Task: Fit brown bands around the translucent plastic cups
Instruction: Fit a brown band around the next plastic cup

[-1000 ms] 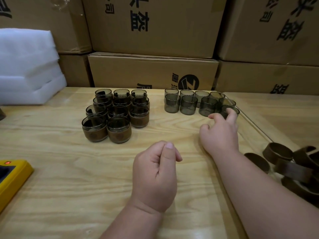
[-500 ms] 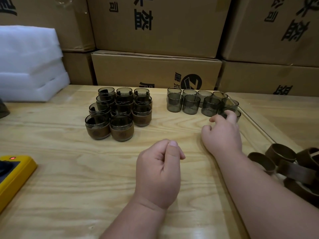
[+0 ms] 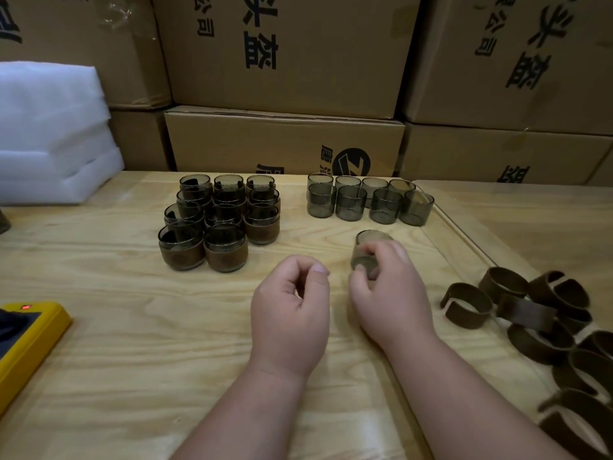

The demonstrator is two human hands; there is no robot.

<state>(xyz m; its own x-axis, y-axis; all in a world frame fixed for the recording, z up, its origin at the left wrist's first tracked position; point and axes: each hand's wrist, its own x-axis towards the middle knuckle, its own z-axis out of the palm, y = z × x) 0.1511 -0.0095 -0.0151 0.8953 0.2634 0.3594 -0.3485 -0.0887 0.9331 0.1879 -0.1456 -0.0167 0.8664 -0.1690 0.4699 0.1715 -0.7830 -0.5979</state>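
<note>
Since a moment ago my right hand (image 3: pixel 391 290) has drawn one bare smoky cup (image 3: pixel 366 249) from the row, fingers pinching it; my left hand (image 3: pixel 292 313), curled on nothing, should fetch a brown band (image 3: pixel 467 305) next.

wooden table (image 3: pixel 132 327): banded cups (image 3: pixel 219 224), bare cups (image 3: pixel 365 200), brown bands (image 3: pixel 530 320), foam (image 3: pixel 49 134).

right hand (image 3: pixel 391 290) now nearer, one bare cup (image 3: pixel 368 249) pulled from cluster
</note>
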